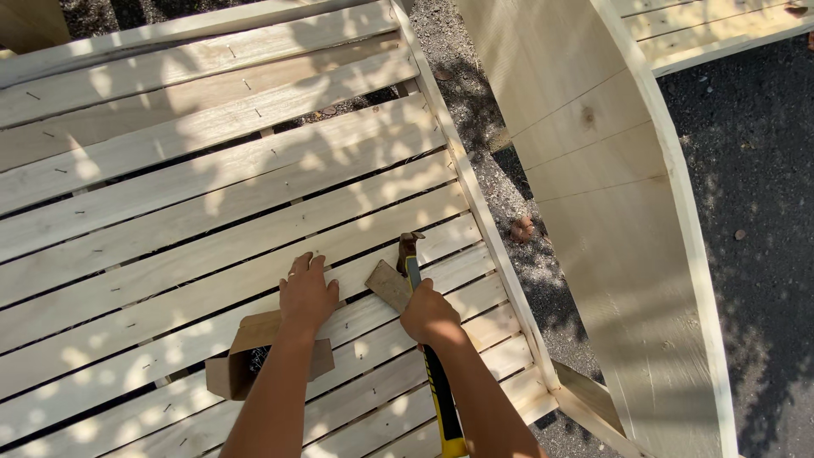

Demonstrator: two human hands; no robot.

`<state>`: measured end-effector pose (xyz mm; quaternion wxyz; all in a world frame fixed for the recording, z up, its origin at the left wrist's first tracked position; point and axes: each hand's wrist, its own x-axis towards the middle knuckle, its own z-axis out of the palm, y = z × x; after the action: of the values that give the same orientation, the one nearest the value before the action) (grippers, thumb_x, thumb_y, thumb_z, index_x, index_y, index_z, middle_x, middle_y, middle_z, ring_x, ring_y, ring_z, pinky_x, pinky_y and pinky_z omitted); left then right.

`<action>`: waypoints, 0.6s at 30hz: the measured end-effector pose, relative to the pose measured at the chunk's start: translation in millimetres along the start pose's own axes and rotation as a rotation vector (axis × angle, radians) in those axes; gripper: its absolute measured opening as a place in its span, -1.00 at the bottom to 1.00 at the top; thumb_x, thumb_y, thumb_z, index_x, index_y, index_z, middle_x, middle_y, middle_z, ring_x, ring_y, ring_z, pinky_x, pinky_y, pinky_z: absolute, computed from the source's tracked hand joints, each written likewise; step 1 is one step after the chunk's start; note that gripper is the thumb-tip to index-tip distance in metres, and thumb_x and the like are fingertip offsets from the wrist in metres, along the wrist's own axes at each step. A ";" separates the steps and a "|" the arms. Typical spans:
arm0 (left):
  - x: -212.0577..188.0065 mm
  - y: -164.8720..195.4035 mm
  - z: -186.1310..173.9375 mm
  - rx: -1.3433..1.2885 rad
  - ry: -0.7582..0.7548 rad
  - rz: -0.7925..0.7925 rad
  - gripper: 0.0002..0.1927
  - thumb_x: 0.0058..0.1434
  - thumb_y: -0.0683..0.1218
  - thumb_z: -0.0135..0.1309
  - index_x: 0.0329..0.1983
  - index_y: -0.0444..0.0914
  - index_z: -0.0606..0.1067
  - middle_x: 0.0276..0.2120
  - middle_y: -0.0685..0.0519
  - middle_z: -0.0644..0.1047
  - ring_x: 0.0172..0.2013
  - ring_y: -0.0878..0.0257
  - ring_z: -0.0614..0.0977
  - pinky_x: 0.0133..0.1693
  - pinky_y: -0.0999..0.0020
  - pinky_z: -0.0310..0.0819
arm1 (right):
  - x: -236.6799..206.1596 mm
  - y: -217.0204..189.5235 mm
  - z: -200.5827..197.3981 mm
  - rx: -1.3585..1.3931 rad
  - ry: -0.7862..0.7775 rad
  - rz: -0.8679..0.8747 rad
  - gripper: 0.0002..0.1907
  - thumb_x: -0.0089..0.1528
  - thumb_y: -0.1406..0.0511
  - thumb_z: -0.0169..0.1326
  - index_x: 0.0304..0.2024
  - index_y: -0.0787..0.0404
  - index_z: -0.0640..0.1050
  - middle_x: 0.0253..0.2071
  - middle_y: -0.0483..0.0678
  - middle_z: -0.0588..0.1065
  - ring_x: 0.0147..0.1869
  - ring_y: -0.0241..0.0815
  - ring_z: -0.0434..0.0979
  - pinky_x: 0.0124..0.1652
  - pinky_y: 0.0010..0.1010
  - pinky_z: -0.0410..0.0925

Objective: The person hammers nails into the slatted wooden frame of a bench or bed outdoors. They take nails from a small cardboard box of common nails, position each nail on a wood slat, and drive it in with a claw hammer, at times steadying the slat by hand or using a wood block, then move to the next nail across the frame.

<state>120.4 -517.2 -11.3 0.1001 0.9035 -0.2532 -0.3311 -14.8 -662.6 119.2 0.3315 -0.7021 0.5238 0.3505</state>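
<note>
Down near the middle, the right hand (430, 315) has its fingers closed round a hammer (421, 314) with a yellow-and-black handle, its head resting on the slats beside a small wooden scrap (387, 284). Just left, the left hand (307, 294) lies flat, fingers spread open on a slat of the pale slatted wooden panel (170, 195). An open cardboard box (242, 360) sits under that wrist. Right of the panel stands a curved wooden board (610, 203) on gravelly ground (755, 170).
</note>
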 end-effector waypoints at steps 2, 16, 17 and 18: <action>4.4 1.8 5.0 0.013 -0.070 -0.008 -0.30 0.25 0.06 0.14 0.45 -0.09 0.22 0.49 0.02 0.13 0.46 0.07 0.21 0.37 -0.19 0.12 | 1.4 -0.9 -1.5 -0.004 -0.011 0.005 -0.73 0.26 0.40 -0.06 0.00 0.33 0.29 -0.35 0.13 0.59 -0.51 -0.01 0.63 -0.38 -0.21 0.49; 23.2 17.9 25.7 0.084 -0.345 -0.156 -0.07 0.19 -0.06 0.10 0.57 0.07 -0.05 0.59 0.14 -0.26 0.54 0.13 -0.07 0.42 -0.34 -0.40 | 40.6 -11.6 -5.0 -0.120 -0.085 -0.082 -0.66 0.34 0.29 -0.07 0.02 0.45 0.27 -0.36 0.22 0.57 -0.55 0.02 0.62 -0.45 -0.16 0.50; 23.7 14.8 26.4 0.094 -0.311 -0.148 -0.08 0.18 -0.09 0.08 0.58 0.08 -0.04 0.59 0.14 -0.25 0.54 0.13 -0.05 0.42 -0.33 -0.42 | 40.2 -13.0 -4.3 -0.124 -0.073 -0.106 -0.65 0.35 0.28 -0.08 0.02 0.47 0.28 -0.36 0.23 0.57 -0.56 0.02 0.62 -0.45 -0.16 0.50; 23.1 12.7 28.6 0.104 -0.278 -0.134 -0.08 0.17 -0.12 0.06 0.58 0.08 -0.03 0.59 0.14 -0.23 0.53 0.12 -0.03 0.43 -0.32 -0.43 | 38.8 -13.9 -4.2 -0.125 -0.057 -0.124 -0.65 0.35 0.28 -0.08 0.01 0.48 0.29 -0.37 0.23 0.57 -0.57 0.02 0.62 -0.46 -0.17 0.50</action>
<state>112.0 -540.5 -41.3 -0.0055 0.8677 -0.2205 -0.4454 7.3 -682.4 90.2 0.3227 -0.7422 0.4468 0.3812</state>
